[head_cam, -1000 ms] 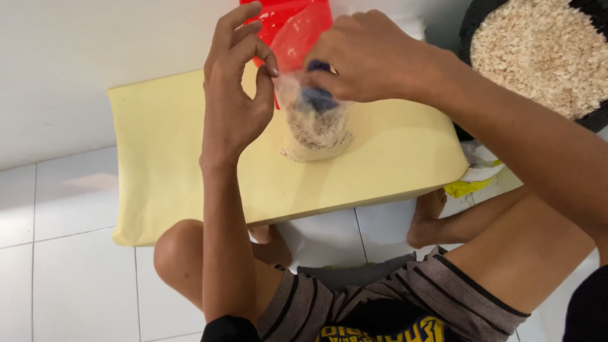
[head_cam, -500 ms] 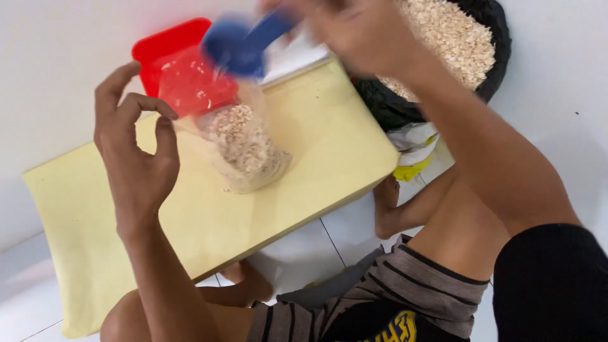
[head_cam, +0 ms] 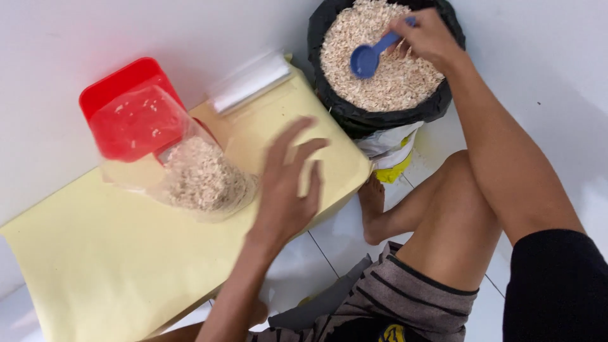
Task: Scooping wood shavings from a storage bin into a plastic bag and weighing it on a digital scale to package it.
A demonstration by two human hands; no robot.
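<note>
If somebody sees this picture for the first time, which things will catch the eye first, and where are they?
The red container at the upper left stands out on the pale yellow table, just behind a clear plastic bag part-filled with pale flakes. At the top right, the right hand holds a blue scoop over a black-lined sack full of the same flakes. The left hand is open above the table, beside the bag.

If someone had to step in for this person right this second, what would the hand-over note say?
Right hand: holds a blue scoop dipped into the flakes in the black-lined sack.
Left hand: open, fingers spread, holding nothing, over the yellow table just right of the clear bag.
Clear bag: sits on the table, partly filled with flakes, mouth open toward the red container.
A roll of clear bags lies at the table's far edge.
Done: some flakes are in the bag.
Left: bag not full, not closed.
</note>
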